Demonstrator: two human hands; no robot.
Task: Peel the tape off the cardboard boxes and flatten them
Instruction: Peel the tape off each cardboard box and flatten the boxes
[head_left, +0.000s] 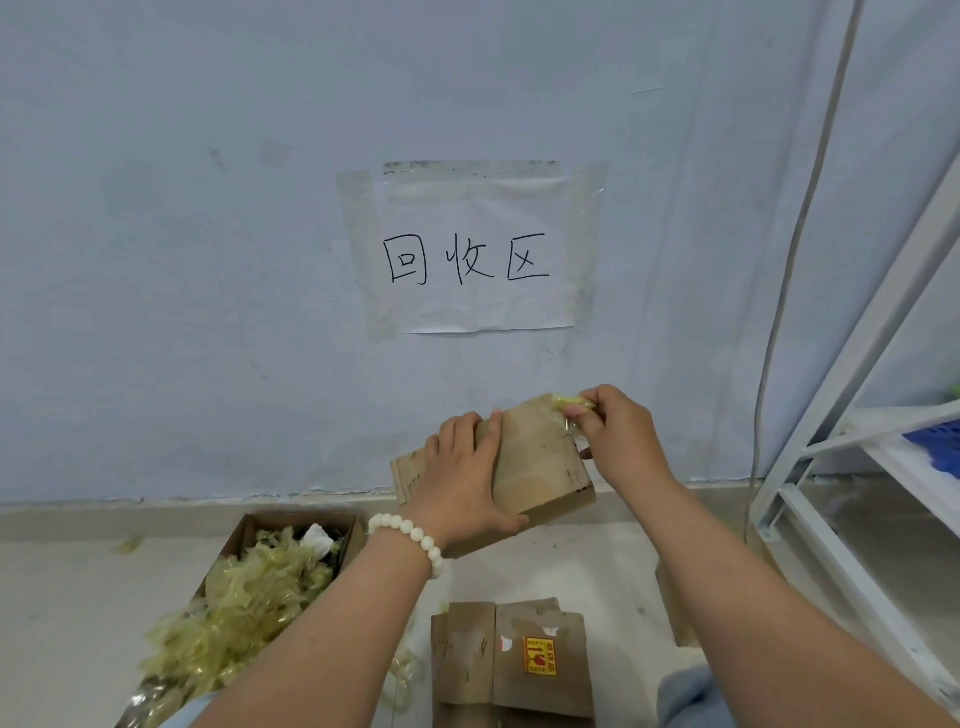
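Observation:
A small brown cardboard box (540, 462) is held up in front of the wall. My left hand (462, 478) grips it from the left, fingers over its top edge and thumb under its lower edge. My right hand (618, 431) pinches a crumpled strip of yellowish clear tape (571, 401) at the box's upper right corner. On the floor below lies a stack of flattened cardboard boxes (511, 660), the top one bearing a yellow and red sticker.
An open cardboard box (249, 525) at the lower left overflows with wads of peeled yellowish tape (249, 603). A white metal shelf frame (852, 467) stands at the right, with a cable running down the wall beside it. A paper sign (470, 254) is taped to the wall.

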